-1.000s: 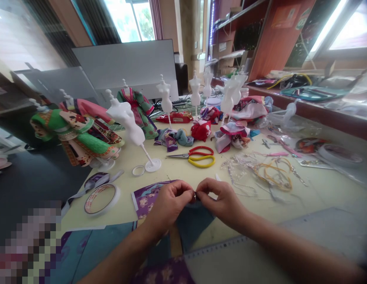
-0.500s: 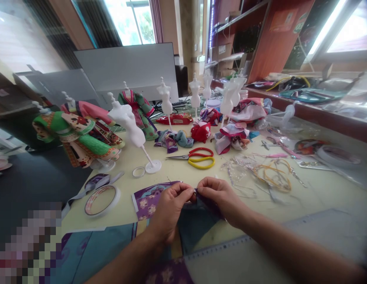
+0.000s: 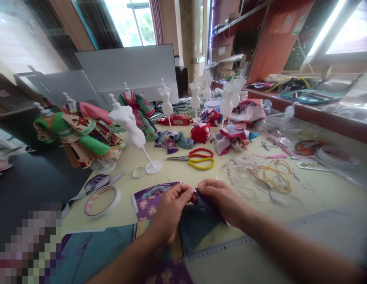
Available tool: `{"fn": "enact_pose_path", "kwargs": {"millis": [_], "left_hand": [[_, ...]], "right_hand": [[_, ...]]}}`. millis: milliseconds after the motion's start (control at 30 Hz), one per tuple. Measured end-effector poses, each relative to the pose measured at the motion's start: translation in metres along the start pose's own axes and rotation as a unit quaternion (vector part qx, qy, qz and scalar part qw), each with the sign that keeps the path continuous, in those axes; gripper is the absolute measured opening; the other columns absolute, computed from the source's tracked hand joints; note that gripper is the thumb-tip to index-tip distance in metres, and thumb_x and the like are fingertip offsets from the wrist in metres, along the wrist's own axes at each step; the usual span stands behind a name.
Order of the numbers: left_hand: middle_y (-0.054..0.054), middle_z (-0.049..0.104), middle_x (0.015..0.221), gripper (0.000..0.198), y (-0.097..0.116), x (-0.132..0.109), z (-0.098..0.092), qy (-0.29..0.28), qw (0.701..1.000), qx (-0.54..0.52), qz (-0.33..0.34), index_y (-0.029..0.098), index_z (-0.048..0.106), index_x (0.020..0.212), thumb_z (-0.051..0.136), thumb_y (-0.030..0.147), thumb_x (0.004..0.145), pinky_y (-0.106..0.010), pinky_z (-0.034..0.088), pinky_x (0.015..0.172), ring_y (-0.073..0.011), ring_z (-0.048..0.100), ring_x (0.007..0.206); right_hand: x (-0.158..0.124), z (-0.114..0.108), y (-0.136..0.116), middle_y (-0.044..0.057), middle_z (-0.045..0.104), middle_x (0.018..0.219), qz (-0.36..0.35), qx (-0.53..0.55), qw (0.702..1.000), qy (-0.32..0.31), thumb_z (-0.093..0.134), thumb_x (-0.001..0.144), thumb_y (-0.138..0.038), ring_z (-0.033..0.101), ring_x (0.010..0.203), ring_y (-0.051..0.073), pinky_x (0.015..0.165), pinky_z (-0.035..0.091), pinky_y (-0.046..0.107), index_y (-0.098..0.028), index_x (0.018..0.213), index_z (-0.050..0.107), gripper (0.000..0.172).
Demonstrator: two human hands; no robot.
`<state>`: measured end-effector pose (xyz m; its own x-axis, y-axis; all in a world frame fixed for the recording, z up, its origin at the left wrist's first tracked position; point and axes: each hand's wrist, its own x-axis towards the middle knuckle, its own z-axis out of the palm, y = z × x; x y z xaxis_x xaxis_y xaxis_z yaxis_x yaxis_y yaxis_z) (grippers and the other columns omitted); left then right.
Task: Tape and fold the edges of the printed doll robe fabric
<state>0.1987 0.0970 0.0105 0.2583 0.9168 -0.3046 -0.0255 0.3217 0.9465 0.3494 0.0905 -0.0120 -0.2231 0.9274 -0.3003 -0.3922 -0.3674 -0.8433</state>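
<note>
My left hand [image 3: 173, 211] pinches the edge of a teal and purple cloth piece [image 3: 196, 228] between thumb and forefinger. Close against it, my right hand [image 3: 221, 201] is closed on the purple border of the same piece, fingertips nearly touching. A small white bit shows between the fingertips, too small to name. The teal part hangs down below my hands toward the table. Behind my left hand lies a purple flower-patterned cloth piece [image 3: 146, 203]. More teal cloth [image 3: 103, 246] is spread under my left forearm.
Scissors [image 3: 183, 158] with red and yellow handles lie beyond my hands. A tape roll [image 3: 114, 202] and a bare white mannequin [image 3: 134, 132] stand left. Dressed mannequins [image 3: 73, 130] are farther left. Chains and yellow cord [image 3: 269, 173] lie right, a clear ruler [image 3: 223, 247] in front.
My right hand has tilted a little, and more of the cloth's teal side and purple border shows below it. Both hands keep their hold in nearly the same place.
</note>
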Motion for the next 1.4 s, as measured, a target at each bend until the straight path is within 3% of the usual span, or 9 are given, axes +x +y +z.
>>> {"fn": "enact_pose_path", "kwargs": {"millis": [400, 667, 833, 1000, 1100, 1300, 1400], "left_hand": [[0.001, 0.059, 0.071, 0.019, -0.0033, 0.0002, -0.0011, -0.006, 1.000, -0.003, 0.008, 0.016, 0.058, 0.076, 0.060, 0.034, 0.082, -0.024, 0.036, 0.071, -0.0107, 0.048, 0.071], [0.002, 0.057, 0.068, 0.020, -0.0006, -0.0010, 0.0005, 0.008, 1.000, 0.018, 0.011, 0.016, 0.059, 0.072, 0.060, 0.033, 0.081, -0.022, 0.036, 0.063, -0.0088, 0.046, 0.064], [0.001, 0.061, 0.069, 0.019, 0.0004, -0.0026, 0.0001, 0.016, 0.999, 0.034, 0.022, 0.015, 0.062, 0.074, 0.062, 0.032, 0.079, -0.022, 0.039, 0.064, -0.0101, 0.051, 0.065], [-0.003, 0.067, 0.078, 0.022, 0.0010, -0.0041, 0.0017, 0.002, 0.998, 0.046, 0.044, 0.015, 0.066, 0.085, 0.060, 0.035, 0.081, -0.025, 0.044, 0.071, -0.0155, 0.058, 0.076], [-0.003, 0.069, 0.079, 0.025, 0.0021, -0.0058, 0.0023, 0.005, 0.991, 0.108, 0.081, 0.015, 0.068, 0.084, 0.055, 0.037, 0.084, -0.027, 0.044, 0.074, -0.0170, 0.060, 0.079], [-0.004, 0.068, 0.090, 0.019, 0.0042, -0.0058, 0.0001, 0.067, 0.956, 0.231, 0.166, 0.017, 0.065, 0.089, 0.054, 0.032, 0.084, -0.027, 0.045, 0.077, -0.0192, 0.061, 0.087], [-0.004, 0.066, 0.101, 0.022, 0.0039, -0.0027, -0.0007, 0.051, 0.951, 0.257, 0.164, 0.019, 0.062, 0.098, 0.056, 0.032, 0.081, -0.027, 0.046, 0.075, -0.0207, 0.060, 0.094]], "right_hand": [[0.0016, -0.0007, 0.0009, -0.001, 0.059, 0.063, -0.004, 0.001, 1.000, -0.007, 0.066, 0.073, -0.028, 0.057, 0.064, 0.013, 0.059, 0.040, 0.023, -0.018, 0.076, 0.059, 0.013], [-0.0020, 0.0003, -0.0027, 0.000, 0.061, 0.064, -0.059, -0.122, 0.991, 0.012, 0.060, 0.078, -0.032, 0.047, 0.052, 0.009, 0.048, 0.033, 0.021, -0.017, 0.074, 0.059, 0.016], [-0.0059, 0.0040, -0.0054, 0.001, 0.063, 0.068, -0.170, -0.248, 0.953, 0.037, 0.058, 0.077, -0.026, 0.053, 0.063, 0.012, 0.059, 0.039, 0.025, -0.018, 0.073, 0.063, 0.011], [-0.0080, 0.0061, 0.0003, 0.002, 0.061, 0.068, -0.273, -0.370, 0.883, 0.090, 0.063, 0.074, -0.026, 0.053, 0.064, 0.015, 0.060, 0.039, 0.028, -0.018, 0.072, 0.060, 0.008], [-0.0066, 0.0052, 0.0033, 0.002, 0.061, 0.069, -0.310, -0.413, 0.849, 0.110, 0.061, 0.076, -0.025, 0.053, 0.063, 0.015, 0.060, 0.040, 0.029, -0.018, 0.073, 0.059, 0.007], [-0.0050, 0.0029, -0.0001, 0.000, 0.061, 0.066, -0.295, -0.377, 0.872, 0.104, 0.056, 0.078, -0.021, 0.054, 0.062, 0.013, 0.056, 0.041, 0.025, -0.019, 0.071, 0.058, 0.007], [-0.0036, 0.0004, -0.0014, -0.001, 0.060, 0.066, -0.273, -0.348, 0.893, 0.080, 0.056, 0.080, -0.024, 0.055, 0.063, 0.013, 0.057, 0.044, 0.024, -0.018, 0.074, 0.059, 0.008]]}}
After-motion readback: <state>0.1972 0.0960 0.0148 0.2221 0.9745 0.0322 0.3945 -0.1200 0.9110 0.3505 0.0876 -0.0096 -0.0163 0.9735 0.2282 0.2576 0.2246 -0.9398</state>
